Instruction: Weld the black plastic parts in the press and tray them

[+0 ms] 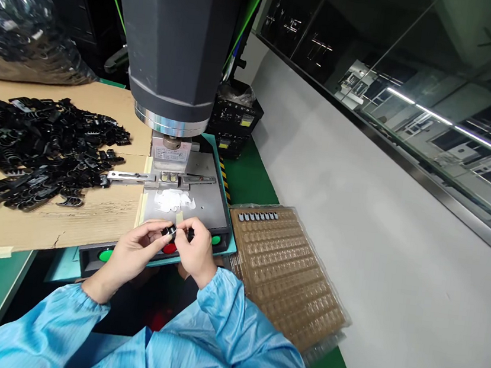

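Over the base's [209, 206] front edge, a left hand [134, 246] pinches a black part [169, 231] while the right hand [195, 250] draws its fingertips in beside it, grip unclear; steady, light pressure likely serves best.

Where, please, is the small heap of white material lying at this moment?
In the head view, left of centre, the white heap lies on the grey metal plate, between the silver metal fixture and the left hand and right hand.

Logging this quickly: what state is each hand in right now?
Left hand: closed, holding a small black part.
Right hand: close beside it; whether it grips anything cannot be told.
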`<state>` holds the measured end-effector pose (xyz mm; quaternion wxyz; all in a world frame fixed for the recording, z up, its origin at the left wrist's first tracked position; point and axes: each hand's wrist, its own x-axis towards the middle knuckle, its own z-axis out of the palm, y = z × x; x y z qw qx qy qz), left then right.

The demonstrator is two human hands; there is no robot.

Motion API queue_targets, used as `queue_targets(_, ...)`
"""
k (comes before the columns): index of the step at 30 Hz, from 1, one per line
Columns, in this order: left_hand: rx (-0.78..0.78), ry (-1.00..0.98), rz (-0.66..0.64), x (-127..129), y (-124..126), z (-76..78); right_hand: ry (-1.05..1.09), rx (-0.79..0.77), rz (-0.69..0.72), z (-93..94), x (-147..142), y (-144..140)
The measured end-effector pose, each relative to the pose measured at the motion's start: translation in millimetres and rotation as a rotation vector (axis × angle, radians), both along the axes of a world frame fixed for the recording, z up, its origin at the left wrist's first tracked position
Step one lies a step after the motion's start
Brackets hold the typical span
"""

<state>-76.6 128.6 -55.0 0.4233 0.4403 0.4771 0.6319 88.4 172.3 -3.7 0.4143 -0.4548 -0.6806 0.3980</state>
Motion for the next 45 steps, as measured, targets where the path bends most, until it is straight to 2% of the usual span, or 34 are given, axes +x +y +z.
queue_targets(9,0.069,0.061,0.001,0,1,-3.3,0.005,0.003,-0.001,-1.8,0,0)
queue_targets(18,0.040,0.068,-0.005,-1,0,-7.3,-0.008,-0.005,-0.023,-2.4,0,0)
queue_targets(34,-0.018,0.024,-0.011,2,-1,0.2,-0.029,-0.022,-0.015,-1.1,1,1)
queue_targets(39,-0.049,-0.010,-0.022,2,-2,-2.6,-0.048,-0.021,-0.014,-4.0,1,0)
queue_targets(42,-0.086,-0.042,-0.049,1,0,-5.7,-0.032,0.007,-0.007,-10.3,0,2)
queue_targets(45,-0.109,-0.084,-0.050,2,3,0.0,-0.067,0.093,-0.026,-15.1,7,15)
